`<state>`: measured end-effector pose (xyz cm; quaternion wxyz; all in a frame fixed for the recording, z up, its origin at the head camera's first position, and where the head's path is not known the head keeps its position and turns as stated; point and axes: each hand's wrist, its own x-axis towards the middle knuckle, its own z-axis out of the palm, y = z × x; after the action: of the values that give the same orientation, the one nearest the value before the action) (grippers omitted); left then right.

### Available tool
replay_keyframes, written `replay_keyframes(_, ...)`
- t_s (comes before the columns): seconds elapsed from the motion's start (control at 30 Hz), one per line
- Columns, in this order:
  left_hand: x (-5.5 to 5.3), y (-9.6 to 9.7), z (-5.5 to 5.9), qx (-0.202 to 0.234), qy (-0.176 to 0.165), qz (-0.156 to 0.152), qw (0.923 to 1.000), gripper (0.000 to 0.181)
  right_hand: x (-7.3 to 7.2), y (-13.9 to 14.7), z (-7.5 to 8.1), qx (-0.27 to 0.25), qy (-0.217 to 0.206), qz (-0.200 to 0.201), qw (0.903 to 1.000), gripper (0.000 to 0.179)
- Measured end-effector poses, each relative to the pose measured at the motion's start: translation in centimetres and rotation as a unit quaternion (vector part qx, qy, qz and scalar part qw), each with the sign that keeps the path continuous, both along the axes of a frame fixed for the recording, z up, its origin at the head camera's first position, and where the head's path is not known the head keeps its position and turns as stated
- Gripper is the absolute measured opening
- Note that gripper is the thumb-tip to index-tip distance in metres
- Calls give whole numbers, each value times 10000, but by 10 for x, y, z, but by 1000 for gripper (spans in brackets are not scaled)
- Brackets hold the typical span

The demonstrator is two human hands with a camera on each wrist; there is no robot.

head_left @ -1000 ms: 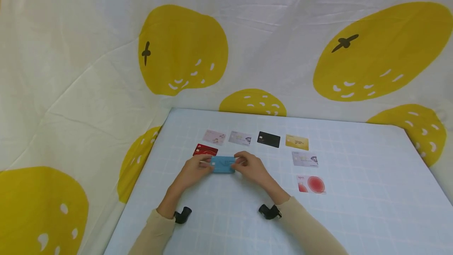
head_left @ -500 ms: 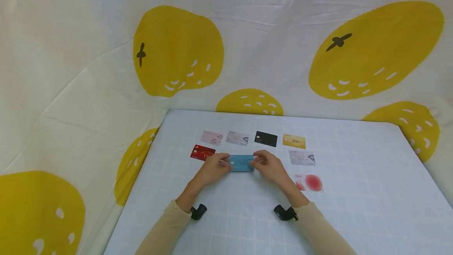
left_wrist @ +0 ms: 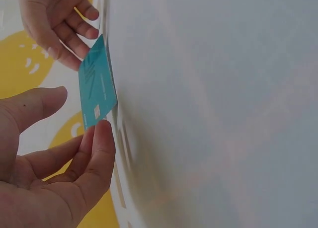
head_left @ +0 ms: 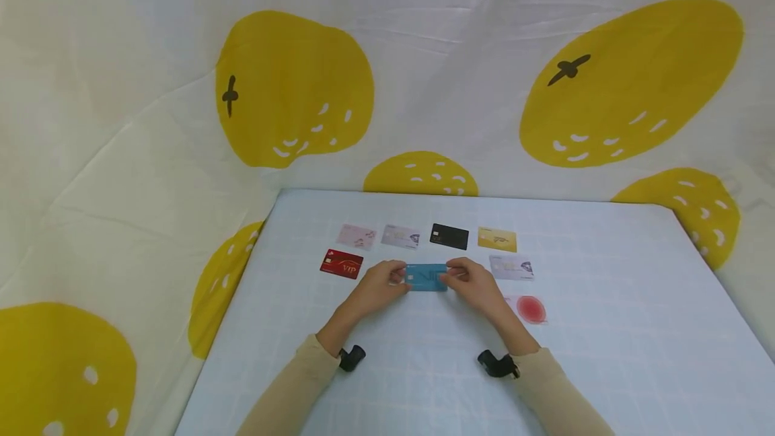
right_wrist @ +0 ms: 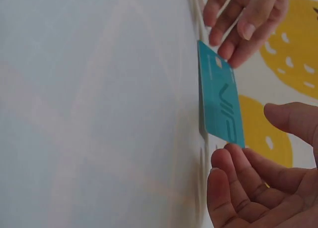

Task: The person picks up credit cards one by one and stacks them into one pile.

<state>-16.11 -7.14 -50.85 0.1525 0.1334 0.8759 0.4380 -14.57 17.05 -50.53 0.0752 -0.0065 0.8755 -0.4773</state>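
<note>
A teal card (head_left: 426,277) with a chip and VIP lettering spans the space between my two hands, close over the table. My left hand (head_left: 378,288) grips its left end, with fingertips at the corners. At the right end, my right hand (head_left: 475,284) grips it in the same way. The left wrist view shows the teal card (left_wrist: 97,86) edge-on, with the left hand's fingertips right at its near end. From the right wrist, the card (right_wrist: 220,96) has the right hand's fingertips at its lower end.
Above the left hand lies a red VIP card (head_left: 342,264). Behind it runs a row: a pink card (head_left: 356,236), a pale lilac card (head_left: 400,237), a black card (head_left: 449,236) and a gold card (head_left: 497,239). Another lilac card (head_left: 512,267) and a red-circle card (head_left: 531,309) lie right.
Both hands and the teal card have moved right together, away from the red card, which now shows whole. The right hand now overlaps the red-circle card. The head view has shifted slightly.
</note>
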Motion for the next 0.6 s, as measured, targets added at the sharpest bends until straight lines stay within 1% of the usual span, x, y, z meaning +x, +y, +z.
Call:
replay_keyframes(0.1,-3,5,-1,-122,-32,-8,9999,50,0,4,-3,-6,-54,-50,10000,41)
replay_keyframes(0.37,-10,10,-5,-357,-72,-71,9993,50,-3,8,-9,27,-136,-69,9999,39)
replay_keyframes(0.6,-14,12,-8,-395,-102,-118,9991,49,-6,8,-9,127,-140,-24,9998,40)
